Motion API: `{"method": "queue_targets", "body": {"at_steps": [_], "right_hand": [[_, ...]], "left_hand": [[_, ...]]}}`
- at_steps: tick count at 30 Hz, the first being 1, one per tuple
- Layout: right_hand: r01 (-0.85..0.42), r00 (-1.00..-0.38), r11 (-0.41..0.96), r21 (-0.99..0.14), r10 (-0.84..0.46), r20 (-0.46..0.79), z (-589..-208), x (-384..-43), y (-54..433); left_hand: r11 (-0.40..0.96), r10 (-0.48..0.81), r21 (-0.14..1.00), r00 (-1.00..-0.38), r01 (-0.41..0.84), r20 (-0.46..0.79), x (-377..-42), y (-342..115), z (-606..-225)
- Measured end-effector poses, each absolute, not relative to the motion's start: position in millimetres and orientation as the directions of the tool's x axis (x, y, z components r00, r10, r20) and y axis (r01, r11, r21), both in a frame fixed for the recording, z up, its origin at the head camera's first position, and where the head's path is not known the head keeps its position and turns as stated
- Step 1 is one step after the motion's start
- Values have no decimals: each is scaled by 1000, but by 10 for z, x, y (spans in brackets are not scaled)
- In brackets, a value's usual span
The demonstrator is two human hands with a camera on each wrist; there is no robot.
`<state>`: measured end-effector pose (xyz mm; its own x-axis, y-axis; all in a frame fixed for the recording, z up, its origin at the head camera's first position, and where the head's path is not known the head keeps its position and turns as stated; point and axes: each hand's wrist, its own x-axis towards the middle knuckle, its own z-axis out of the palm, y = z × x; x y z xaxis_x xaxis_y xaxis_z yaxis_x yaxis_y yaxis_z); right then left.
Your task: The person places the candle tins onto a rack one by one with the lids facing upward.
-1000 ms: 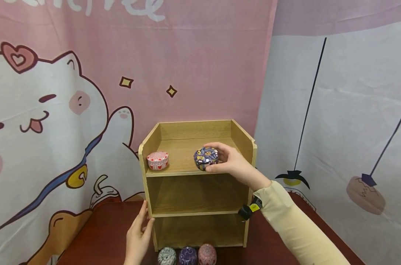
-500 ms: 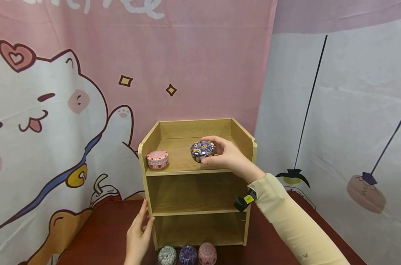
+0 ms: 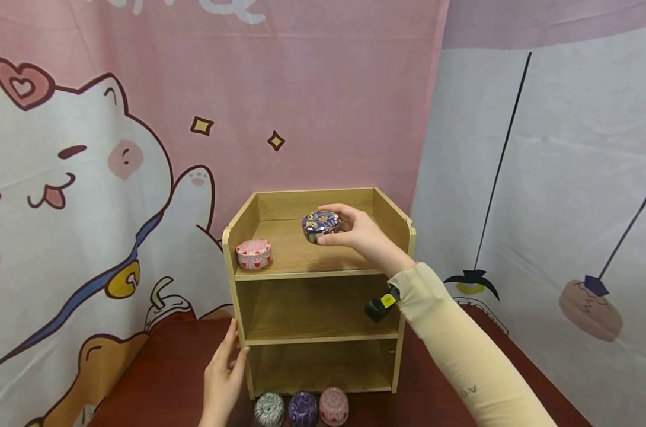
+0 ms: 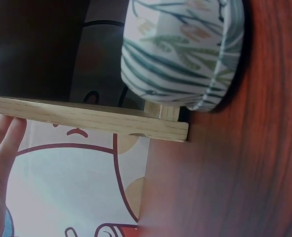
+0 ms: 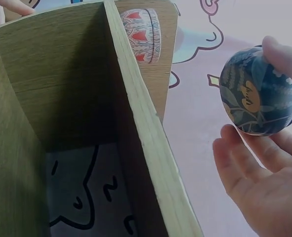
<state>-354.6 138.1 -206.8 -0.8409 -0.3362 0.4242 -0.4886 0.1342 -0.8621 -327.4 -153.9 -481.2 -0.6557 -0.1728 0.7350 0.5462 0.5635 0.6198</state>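
Note:
My right hand (image 3: 363, 237) grips a small round tin (image 3: 320, 225), dark blue with yellow flowers, between thumb and fingers. It is raised over the top board of a wooden shelf unit (image 3: 323, 340); the right wrist view shows the tin (image 5: 254, 94) apart from the wood. At the left end of that board sits a pink and white tin with red hearts (image 3: 254, 255). My left hand (image 3: 223, 376) rests against the unit's left side, fingers extended, fingertips at the outer face of the side panel.
In front of the unit, on the dark red table (image 3: 157, 367), stand a green and white tin (image 3: 269, 409), a purple tin (image 3: 303, 409) and a pink tin (image 3: 334, 407) in a row. A printed cloth (image 3: 344, 107) hangs behind. The unit has two lower compartments.
My right hand has lifted the dark blue tin up from near the top board's front edge, moving slightly left and back. My left hand keeps its place on the side panel.

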Motion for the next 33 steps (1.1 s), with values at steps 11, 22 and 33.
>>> {"method": "queue_targets", "body": {"at_steps": [11,22,33], "right_hand": [[-449,-867,202,-870,-332,371,-2069,-3665,1342],[-419,-883,248,-873,-336,328,-2068,-3769,1278],[-437,-882,343,-831,-347,320,-2106,-3817,1184]], "left_hand": [[563,-159,611,-653,557,741,-3268,-1537,-4803],[560,-159,593,-628,578,762,-3312,-1549,-4800],[561,-159,582,-614,588,773,-3310,-1543,-4819]]}}
